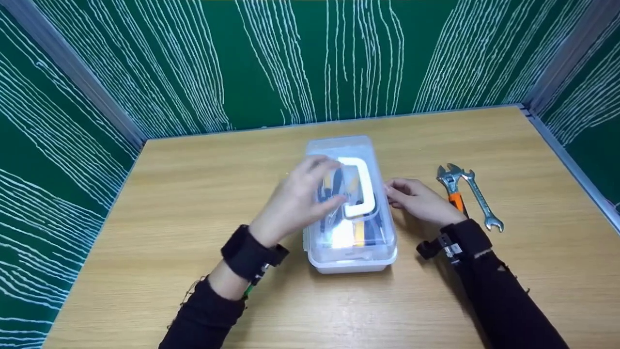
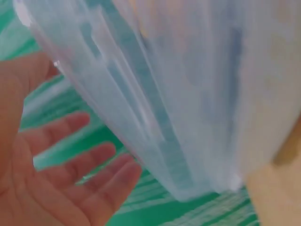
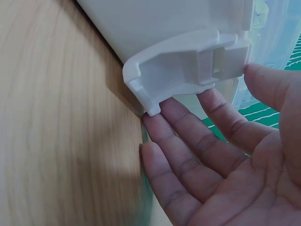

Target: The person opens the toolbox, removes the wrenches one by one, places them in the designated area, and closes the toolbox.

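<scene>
A clear-lidded plastic toolbox (image 1: 341,145) stands on the table, its white carrying handle (image 1: 366,184) lying on the lid. Dark and yellow items show through the lid. My left hand (image 1: 301,196) is over the lid's left side, fingers apart and loosely bent, beside the handle. In the left wrist view those fingers are spread next to the clear lid (image 2: 117,89). At the box's right side, my right hand (image 1: 419,199) has its thumb and fingertips on a white latch (image 3: 174,70), which juts out from the white base (image 3: 155,23).
To the right lie an adjustable wrench (image 1: 449,179), a tool with an orange handle (image 1: 456,199) partly behind the right hand, and an open-ended wrench (image 1: 481,198). Green panels (image 1: 310,63) with white streaks border the wooden table (image 1: 218,184) at the back and sides.
</scene>
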A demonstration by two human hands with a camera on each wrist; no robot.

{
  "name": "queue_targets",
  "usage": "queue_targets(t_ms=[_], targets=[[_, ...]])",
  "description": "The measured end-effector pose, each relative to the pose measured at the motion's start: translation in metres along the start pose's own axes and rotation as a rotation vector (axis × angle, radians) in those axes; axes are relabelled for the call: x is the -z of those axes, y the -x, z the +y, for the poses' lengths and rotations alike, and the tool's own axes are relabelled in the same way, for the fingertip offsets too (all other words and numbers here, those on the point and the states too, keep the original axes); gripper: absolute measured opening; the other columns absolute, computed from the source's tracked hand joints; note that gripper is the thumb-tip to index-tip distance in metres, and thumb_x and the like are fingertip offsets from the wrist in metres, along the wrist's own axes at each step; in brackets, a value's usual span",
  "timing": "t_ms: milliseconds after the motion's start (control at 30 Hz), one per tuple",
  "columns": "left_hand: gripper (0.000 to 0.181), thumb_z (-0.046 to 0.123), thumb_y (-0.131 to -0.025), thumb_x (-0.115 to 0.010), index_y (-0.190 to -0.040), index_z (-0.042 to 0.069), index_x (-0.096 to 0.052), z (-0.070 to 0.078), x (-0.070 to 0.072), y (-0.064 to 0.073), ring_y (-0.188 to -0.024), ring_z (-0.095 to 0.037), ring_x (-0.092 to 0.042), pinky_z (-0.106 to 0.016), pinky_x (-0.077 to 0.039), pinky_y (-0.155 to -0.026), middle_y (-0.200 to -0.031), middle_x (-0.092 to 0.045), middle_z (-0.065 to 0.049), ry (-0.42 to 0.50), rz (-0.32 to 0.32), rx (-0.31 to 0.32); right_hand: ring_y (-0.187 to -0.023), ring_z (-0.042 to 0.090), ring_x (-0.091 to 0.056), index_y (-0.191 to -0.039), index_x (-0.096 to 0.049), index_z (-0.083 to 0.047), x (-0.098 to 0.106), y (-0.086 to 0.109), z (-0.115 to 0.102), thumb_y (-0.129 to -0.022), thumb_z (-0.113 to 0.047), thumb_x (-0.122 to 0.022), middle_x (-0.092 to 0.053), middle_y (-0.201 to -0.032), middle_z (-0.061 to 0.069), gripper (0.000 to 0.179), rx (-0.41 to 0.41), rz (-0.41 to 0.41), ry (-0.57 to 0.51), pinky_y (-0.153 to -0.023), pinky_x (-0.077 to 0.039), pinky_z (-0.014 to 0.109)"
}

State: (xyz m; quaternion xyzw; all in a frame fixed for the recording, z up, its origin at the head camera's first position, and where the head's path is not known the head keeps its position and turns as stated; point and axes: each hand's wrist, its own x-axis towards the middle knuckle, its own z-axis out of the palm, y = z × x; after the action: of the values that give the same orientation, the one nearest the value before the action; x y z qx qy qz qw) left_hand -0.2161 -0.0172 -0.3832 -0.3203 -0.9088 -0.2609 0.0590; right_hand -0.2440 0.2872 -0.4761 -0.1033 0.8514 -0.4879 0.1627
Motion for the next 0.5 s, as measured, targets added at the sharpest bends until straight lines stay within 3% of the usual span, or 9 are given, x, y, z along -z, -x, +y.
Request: queue_targets(t_ms=[167,233,500], targets=[[0.071,0.041,-0.097,-0.08,-0.158,0.017,-0.052,-0.025,-0.002,0.007,-0.148,-0.032,-0.052,-0.051,-0.046,-0.123,-0.162,-0.049,-0.012,0.169,0.073,0.255,-0.138,0.036,-0.061,-0.147,-0.058,0.0,0.002,0.001,0.0,-0.115,-0.037,-0.048,-0.061,-0.15,0.022,0.049,0.004,-0.004,0.003,-0.117,-0.053,0.043],[0.077,0.046,-0.096,-0.08,-0.16,0.018,-0.049,-0.032,-0.005,0.008,-0.15,-0.033,-0.049,-0.054,-0.045,-0.123,-0.165,-0.047,-0.013,0.216,0.083,0.33,-0.139,0.037,-0.061,-0.148,-0.058,0.0,0.002,0.002,0.0,-0.116,-0.036,-0.047,-0.06,-0.152,0.022,0.05,0.003,-0.005,0.008,-0.117,-0.053,0.042],[0.092,0.044,-0.092,-0.086,-0.166,0.015,-0.039,-0.047,-0.015,0.009,-0.146,-0.035,-0.056,-0.049,-0.056,-0.114,-0.164,-0.049,-0.016,0.511,0.037,0.514,-0.14,0.04,-0.06,-0.157,-0.045,0.008,0.0,0.0,0.002,-0.117,-0.031,-0.045,-0.052,-0.159,0.03,0.055,0.01,-0.017,-0.004,-0.112,-0.054,0.029]])
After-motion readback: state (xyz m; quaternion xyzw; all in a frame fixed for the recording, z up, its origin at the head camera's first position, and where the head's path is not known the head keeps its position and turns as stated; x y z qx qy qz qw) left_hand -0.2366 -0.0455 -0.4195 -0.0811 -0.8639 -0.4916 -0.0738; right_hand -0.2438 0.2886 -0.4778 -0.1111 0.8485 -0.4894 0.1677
